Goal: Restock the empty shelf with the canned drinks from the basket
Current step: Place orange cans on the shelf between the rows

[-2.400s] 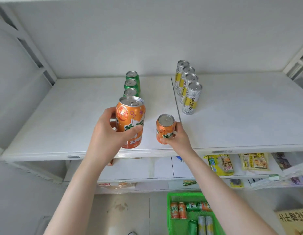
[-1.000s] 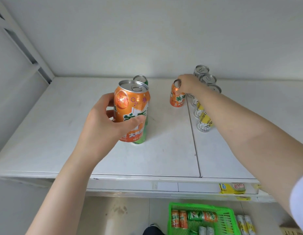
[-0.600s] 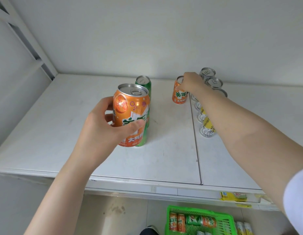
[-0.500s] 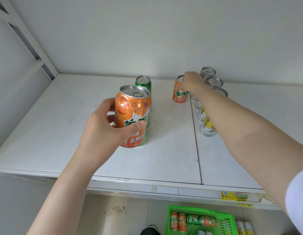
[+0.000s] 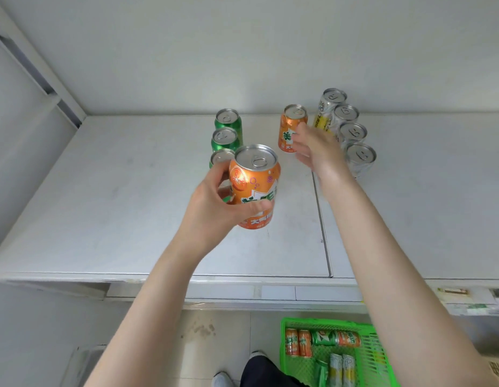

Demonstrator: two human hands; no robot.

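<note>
**White shelf** (image 5: 131,205): 2 panels meet at a seam (image 5: 322,227) running front to back, and 8 cans stand on them.

**Green basket** (image 5: 368,356): it sits on the floor below the shelf's front edge, to your right. Loose cans (image 5: 298,342) in orange, green and silver-yellow lie inside.

**Your left hand** (image 5: 212,210): it is raised over the left panel, with thumb and fingers curled round an orange can (image 5: 255,185). The can is upright and appears clear of the surface, just in front of the green row.

**Your right hand** (image 5: 318,152): it reaches toward the back, fingers loosely spread and gripping nothing. The fingertips lie at the right side of a second orange can (image 5: 290,127); whether they touch it cannot be told.

**Silver-and-yellow cans** (image 5: 351,132): 4 stand in a row front to back, just right of the seam.

**Green cans** (image 5: 227,124): 3 stand in a row front to back on the left panel, the nearest partly hidden by the held can.

**Second orange can**: it stands upright near the back, between the 2 rows and left of the seam.
</note>
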